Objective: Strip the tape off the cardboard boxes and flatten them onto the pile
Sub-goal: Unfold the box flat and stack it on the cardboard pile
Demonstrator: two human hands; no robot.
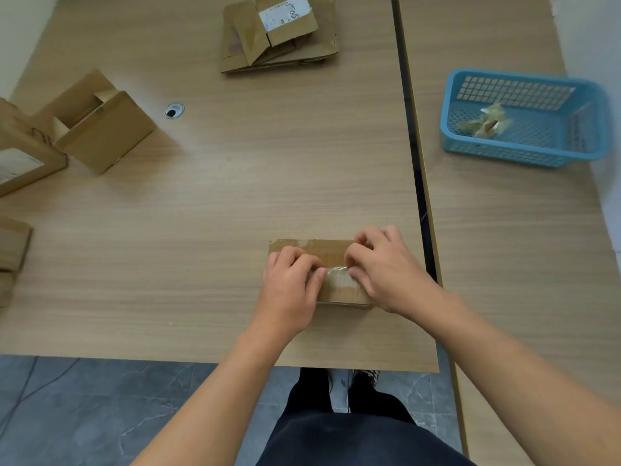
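A small closed cardboard box (pixel 327 252) lies near the front edge of the wooden table, with clear tape (pixel 337 279) running across its top. My left hand (pixel 289 287) rests on the box's left half, fingers curled, thumb tip on the tape. My right hand (pixel 386 267) covers the right half and pinches the tape's crinkled edge between thumb and fingers. A pile of flattened boxes (pixel 279 38) lies at the far middle of the table.
An open box (pixel 100 129) and another labelled box (pixel 23 163) stand at the left, more cardboard (pixel 11 247) at the left edge. A blue basket (pixel 524 119) holding tape scraps sits on the adjoining table to the right. A cable hole (pixel 174 111) is in the tabletop.
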